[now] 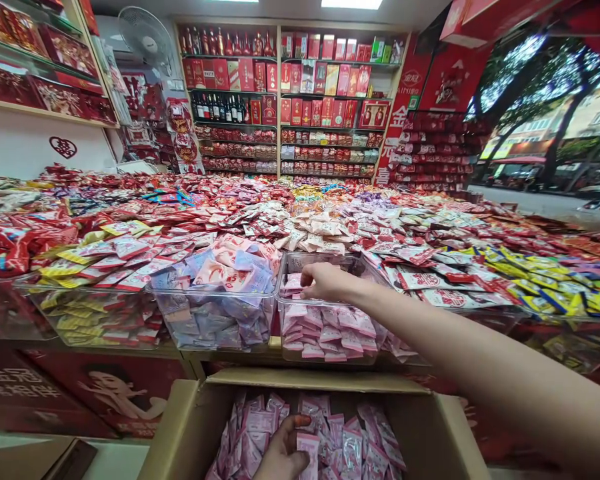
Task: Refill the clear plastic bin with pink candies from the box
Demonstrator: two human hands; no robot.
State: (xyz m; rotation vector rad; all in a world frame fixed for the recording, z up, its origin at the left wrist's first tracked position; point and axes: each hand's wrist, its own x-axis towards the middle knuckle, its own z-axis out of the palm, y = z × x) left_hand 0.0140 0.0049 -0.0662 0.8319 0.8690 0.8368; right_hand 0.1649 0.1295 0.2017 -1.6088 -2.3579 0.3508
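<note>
In the head view an open cardboard box (pixel 445 427) stands low in front of me, filled with pink candy packets (pixel 353 440). My left hand (pixel 283 451) is down inside it, thumb and fingers closed about one pink packet (pixel 307 455). Above the box sits a clear plastic bin (pixel 330 355) with more pink packets (pixel 325 330) stacked in it. My right hand (pixel 330 280) reaches across from the right into this bin. Its fingers are curled and pinched at a pink packet (pixel 293 283) by the bin's left side.
Left of the pink bin is a bin of blue and pink packets (pixel 215 320). Red and white packets (pixel 437 280) lie to the right. Further packets spread across the counter toward shelves (pixel 280 87) of bottles and red boxes. A folded cardboard piece (pixel 35 460) lies lower left.
</note>
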